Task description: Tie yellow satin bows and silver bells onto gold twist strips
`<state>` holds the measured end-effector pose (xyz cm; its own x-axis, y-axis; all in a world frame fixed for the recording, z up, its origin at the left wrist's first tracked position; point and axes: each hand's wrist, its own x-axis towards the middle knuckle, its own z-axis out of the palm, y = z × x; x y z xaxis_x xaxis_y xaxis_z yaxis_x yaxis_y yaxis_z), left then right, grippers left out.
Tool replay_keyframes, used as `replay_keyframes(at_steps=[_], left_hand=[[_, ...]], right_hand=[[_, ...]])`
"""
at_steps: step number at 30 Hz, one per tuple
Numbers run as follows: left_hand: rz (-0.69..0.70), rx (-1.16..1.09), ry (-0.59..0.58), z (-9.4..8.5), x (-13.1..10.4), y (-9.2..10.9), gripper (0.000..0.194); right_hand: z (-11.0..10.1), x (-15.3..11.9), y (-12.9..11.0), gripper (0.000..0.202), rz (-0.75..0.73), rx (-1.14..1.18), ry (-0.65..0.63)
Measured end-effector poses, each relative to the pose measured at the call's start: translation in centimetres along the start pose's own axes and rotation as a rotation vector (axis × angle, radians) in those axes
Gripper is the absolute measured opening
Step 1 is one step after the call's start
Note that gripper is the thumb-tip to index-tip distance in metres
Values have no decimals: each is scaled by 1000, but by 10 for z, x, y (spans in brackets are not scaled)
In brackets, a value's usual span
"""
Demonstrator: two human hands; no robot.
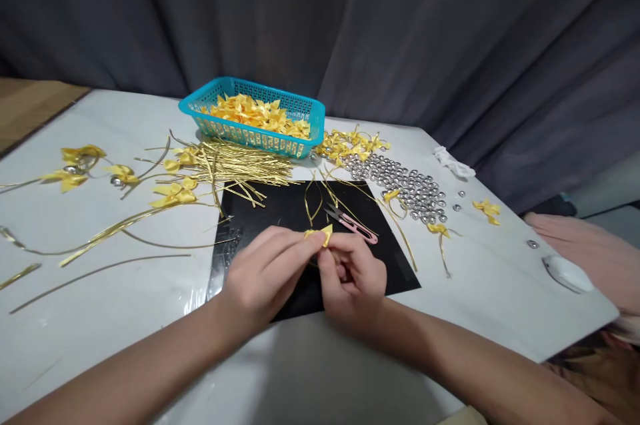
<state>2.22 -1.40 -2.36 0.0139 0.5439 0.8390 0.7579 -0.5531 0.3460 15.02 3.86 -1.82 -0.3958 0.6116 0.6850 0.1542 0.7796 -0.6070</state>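
Both my hands meet over a black mat (pixel 405 275), pinching one small yellow ribbon bow (pixel 327 233). My left hand (pixel 273 272) has its fingers pressed together on the bow's left side, covering most of it. With thumb and forefinger, my right hand (pixel 353 272) grips the right side of the bow. A thin gold cord (pixel 314 205) forms a loop just beyond the fingers; whether it joins the bow is hidden. Pink-handled thread snips (pixel 353 224) lie on the mat just past my right hand.
A blue basket (pixel 203 117) of yellow ribbon pieces stands at the back, with a pile of gold cords (pixel 240 164) before it. Silver beads (pixel 410 188) spread to the right. Loose bows (pixel 175 192) and cords lie left. A white computer mouse (pixel 567 273) sits near the right edge.
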Motion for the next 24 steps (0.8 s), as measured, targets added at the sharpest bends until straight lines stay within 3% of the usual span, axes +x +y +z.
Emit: replay_keyframes(at_steps=[5,11,13,17,19,22,24], left_hand=[[109,119,-48,-6,-3,-12,29],[52,97,-72,-7,-1,-10,32],[-110,0,-69,-3,2,-6,30],[-718,-357,2,3,11,-3,25],[-935,-520,-12,5,17,-4,17],[-1090,-619,-51,5,23,-7,13],[-1146,-651,-61,4,26,-7,12]], right_hand=[[-6,2,8,10,130,84,-101],[-13,-1,8,16,33,20,-165],[-12,1,11,16,38,2,-120],[-12,10,20,24,-3,-77,66],[-15,14,24,27,33,-101,89],[-21,20,26,25,68,-98,62],[-24,24,25,22,-27,-137,55]])
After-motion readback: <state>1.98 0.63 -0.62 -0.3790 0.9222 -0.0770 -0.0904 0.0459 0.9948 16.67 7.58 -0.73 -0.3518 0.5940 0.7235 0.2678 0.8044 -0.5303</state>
